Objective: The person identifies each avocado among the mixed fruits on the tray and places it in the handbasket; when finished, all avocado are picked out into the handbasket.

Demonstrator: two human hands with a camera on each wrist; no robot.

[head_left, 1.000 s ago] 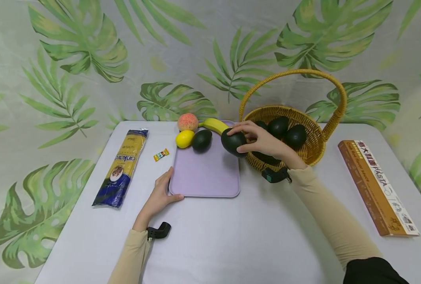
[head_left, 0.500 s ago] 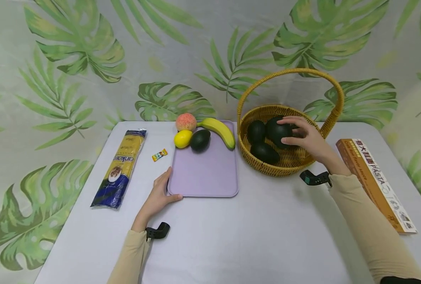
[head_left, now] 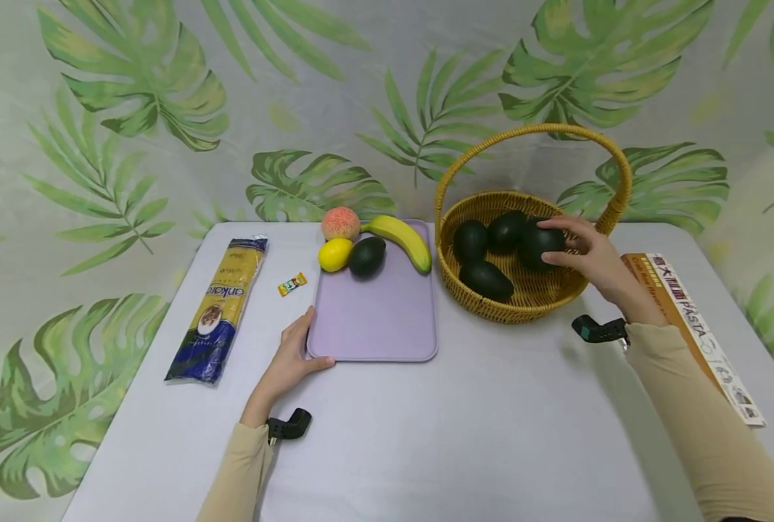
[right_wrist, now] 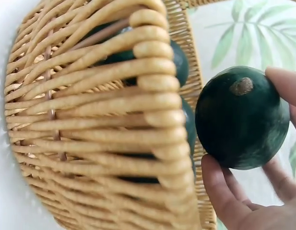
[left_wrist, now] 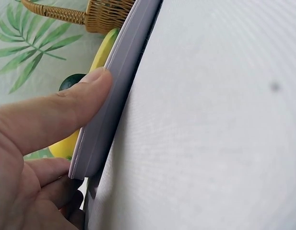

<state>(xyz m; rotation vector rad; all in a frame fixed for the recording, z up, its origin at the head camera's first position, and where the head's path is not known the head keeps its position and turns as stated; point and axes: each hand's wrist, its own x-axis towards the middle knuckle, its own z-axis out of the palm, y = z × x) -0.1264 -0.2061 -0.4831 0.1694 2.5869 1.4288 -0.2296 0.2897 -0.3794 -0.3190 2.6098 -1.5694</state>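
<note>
My right hand [head_left: 589, 250] holds a dark green avocado [head_left: 542, 245] over the right part of the wicker basket [head_left: 507, 313]. In the right wrist view, the thumb and fingers grip this avocado [right_wrist: 243, 120] by its sides, its stem scar showing. Other avocados [head_left: 487, 280] lie in the basket; the held one may hide some. At the near left corner of a lavender tray [head_left: 373, 359], my left hand [head_left: 293, 362] holds the edge. Its thumb presses the front rim and its fingers lie along the left side. A peach [head_left: 340, 224], lemon [head_left: 335, 255], avocado [head_left: 367, 257] and banana [head_left: 402, 239] sit on the tray's far part.
A blue and gold pasta bag [head_left: 218, 312] lies at the left, with a small wrapped candy [head_left: 291, 284] between it and the tray. To the right is a long pasta box [head_left: 693, 326], partly behind the right forearm. The basket's tall handle [head_left: 537, 130] arches above it.
My right hand has carried the avocado rightward from above the tray's right edge to over the basket's right side, uncovering the banana. The left hand stays at the tray corner.
</note>
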